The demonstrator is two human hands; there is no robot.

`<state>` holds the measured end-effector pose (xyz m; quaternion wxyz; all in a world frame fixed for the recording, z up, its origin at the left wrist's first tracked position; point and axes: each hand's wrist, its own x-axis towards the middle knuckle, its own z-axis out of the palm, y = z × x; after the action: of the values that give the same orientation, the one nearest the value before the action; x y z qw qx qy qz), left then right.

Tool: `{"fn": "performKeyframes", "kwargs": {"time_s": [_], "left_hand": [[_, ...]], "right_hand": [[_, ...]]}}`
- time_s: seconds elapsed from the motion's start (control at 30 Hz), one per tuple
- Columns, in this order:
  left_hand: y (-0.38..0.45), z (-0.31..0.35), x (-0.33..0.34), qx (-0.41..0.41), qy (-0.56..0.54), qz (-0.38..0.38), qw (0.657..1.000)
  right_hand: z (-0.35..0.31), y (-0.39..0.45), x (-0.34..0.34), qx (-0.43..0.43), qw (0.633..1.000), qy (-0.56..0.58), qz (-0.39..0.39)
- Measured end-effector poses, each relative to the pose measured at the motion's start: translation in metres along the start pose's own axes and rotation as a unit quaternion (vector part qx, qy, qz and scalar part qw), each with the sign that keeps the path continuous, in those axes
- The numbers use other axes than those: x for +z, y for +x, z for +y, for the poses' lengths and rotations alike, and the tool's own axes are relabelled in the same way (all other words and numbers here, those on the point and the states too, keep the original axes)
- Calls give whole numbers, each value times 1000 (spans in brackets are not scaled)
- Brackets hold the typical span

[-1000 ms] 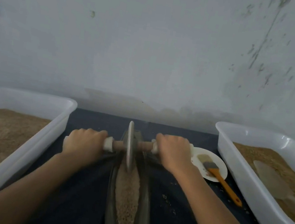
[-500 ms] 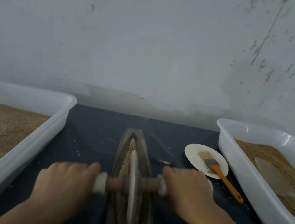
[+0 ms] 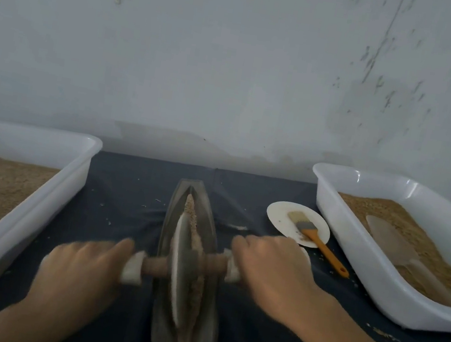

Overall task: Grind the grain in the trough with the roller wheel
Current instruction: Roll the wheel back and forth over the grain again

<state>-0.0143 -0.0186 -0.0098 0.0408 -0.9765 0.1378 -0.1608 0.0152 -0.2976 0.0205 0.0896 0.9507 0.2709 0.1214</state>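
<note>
Hands (image 3: 76, 271) (image 3: 273, 271) grip wooden axle; thin disc wheel (image 3: 176, 267) in grainy trough (image 3: 172, 251).

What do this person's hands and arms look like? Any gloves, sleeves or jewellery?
Both are bare. The left hand and right hand wear no gloves, and no rings or watch show. No sleeve shows on either forearm as far as the picture's lower edge. The left hand is somewhat blurred, so fine details there cannot be told.

Narrow grey boat-shaped trough (image 3: 210, 229) runs 12-to-6 o'clock, tan grain (image 3: 196, 288) along its groove; pale roller wheel (image 3: 177, 270) stands on edge inside.
</note>
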Motion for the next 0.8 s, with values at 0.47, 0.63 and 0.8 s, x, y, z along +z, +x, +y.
{"fn": "performKeyframes", "kwargs": {"time_s": [0.47, 0.63, 0.8], "left_hand": [[112, -17, 20, -90, 86, 22, 992], [69, -6, 10, -49, 87, 23, 995], [-9, 9, -7, 35, 0, 21, 999]], "right_hand": [[32, 104, 45, 109, 992, -2, 66], [21, 54, 43, 79, 995, 38, 42], [1, -23, 12, 29, 999, 24, 23]]}}
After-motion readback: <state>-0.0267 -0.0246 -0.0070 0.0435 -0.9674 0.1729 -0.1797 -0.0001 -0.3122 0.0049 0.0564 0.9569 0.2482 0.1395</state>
